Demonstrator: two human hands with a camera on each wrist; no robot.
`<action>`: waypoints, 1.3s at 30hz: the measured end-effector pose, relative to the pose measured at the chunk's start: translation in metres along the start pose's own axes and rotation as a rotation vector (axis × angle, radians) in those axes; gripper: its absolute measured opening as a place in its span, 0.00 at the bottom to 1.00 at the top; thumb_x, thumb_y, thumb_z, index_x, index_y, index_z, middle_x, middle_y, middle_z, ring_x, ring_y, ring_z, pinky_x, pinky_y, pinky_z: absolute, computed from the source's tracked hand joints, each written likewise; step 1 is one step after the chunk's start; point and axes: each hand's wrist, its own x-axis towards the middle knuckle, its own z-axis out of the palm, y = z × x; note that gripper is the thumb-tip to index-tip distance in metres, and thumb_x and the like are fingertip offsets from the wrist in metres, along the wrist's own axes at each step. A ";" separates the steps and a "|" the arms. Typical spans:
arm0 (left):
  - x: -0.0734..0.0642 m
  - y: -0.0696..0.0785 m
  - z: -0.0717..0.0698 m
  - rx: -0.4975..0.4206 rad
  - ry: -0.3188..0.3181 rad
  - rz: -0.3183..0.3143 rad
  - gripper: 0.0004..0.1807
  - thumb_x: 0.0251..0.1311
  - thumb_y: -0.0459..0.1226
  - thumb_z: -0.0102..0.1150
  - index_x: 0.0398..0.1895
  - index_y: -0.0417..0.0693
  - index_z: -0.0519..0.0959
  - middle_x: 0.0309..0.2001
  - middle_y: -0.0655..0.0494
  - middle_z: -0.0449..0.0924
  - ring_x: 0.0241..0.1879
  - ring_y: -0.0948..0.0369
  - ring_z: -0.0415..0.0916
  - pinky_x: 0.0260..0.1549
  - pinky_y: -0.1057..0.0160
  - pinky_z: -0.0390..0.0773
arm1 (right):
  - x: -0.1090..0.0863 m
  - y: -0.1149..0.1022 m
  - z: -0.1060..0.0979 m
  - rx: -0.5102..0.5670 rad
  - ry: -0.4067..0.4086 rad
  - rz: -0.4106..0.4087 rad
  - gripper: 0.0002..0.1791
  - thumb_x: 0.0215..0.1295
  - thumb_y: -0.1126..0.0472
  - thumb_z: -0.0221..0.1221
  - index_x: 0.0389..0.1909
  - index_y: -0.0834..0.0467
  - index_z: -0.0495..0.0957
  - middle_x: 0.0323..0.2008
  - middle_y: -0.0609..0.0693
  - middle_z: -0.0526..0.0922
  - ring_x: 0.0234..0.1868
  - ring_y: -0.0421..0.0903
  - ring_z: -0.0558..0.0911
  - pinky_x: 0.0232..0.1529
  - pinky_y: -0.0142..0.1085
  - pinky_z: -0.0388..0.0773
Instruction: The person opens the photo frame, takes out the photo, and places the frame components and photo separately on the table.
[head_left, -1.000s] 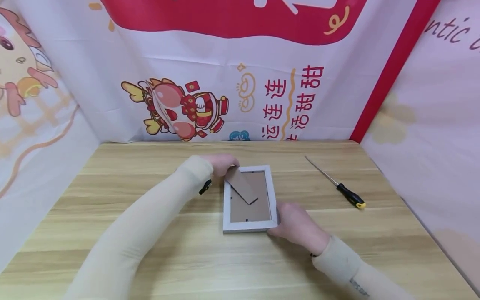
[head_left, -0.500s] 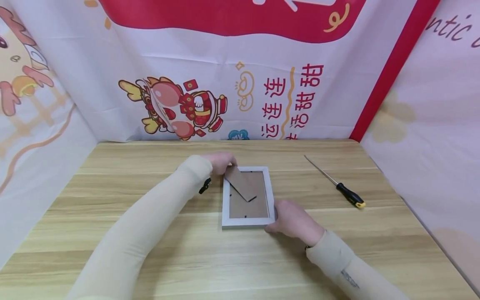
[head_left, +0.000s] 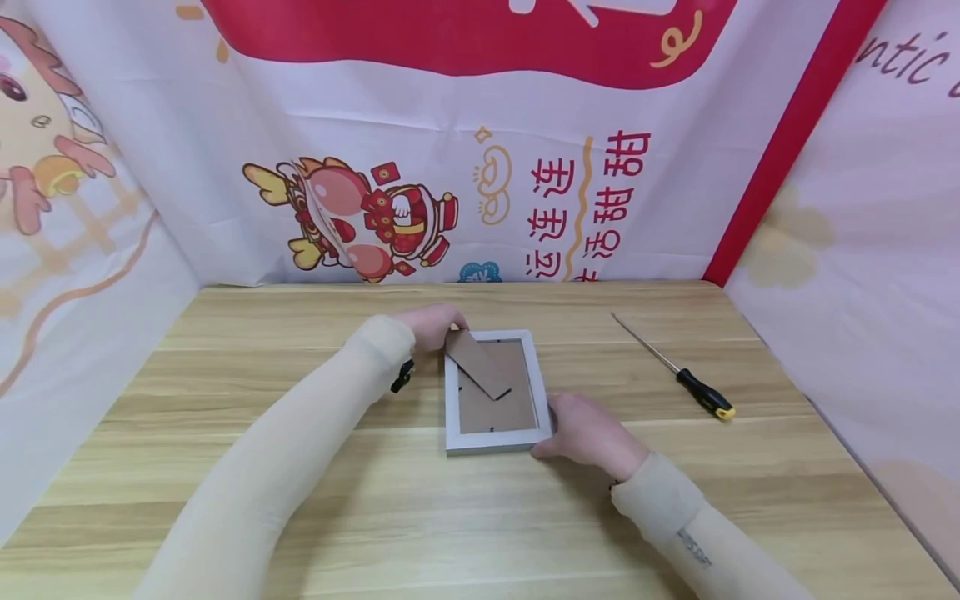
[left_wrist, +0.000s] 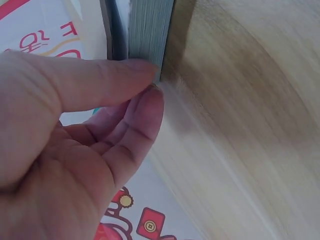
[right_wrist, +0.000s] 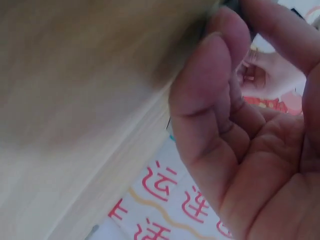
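A picture frame (head_left: 491, 439) with a light grey border lies back side up in the head view. Across its brown backing board (head_left: 517, 383) a stand leg (head_left: 476, 361) runs at a slant, and small dark tabs show along the edges. At the far left corner my left hand (head_left: 432, 326) pinches the frame; the left wrist view has the thumb and fingertips (left_wrist: 142, 102) on the grey side edge (left_wrist: 150, 35). My right hand (head_left: 588, 435) grips the near right corner, thumb toward the front edge. Its curled fingers (right_wrist: 205, 70) fill much of the right wrist view.
To the right on the wooden table (head_left: 360, 517) lies a screwdriver (head_left: 701, 392) with a black and yellow handle, its shaft pointing toward the back. A printed cloth (head_left: 637, 208) with red lettering hangs behind the table, and more cloth stands at both sides.
The picture frame has shifted slightly back and to the left, and both hands have moved with it. The screwdriver lies where it was.
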 end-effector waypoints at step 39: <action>-0.130 0.044 0.081 0.168 0.279 0.097 0.38 0.56 0.57 0.68 0.61 0.39 0.77 0.62 0.40 0.74 0.55 0.44 0.75 0.56 0.46 0.74 | -0.016 0.157 -0.116 -0.188 0.188 0.139 0.32 0.67 0.52 0.62 0.61 0.72 0.71 0.51 0.78 0.75 0.52 0.73 0.75 0.52 0.64 0.70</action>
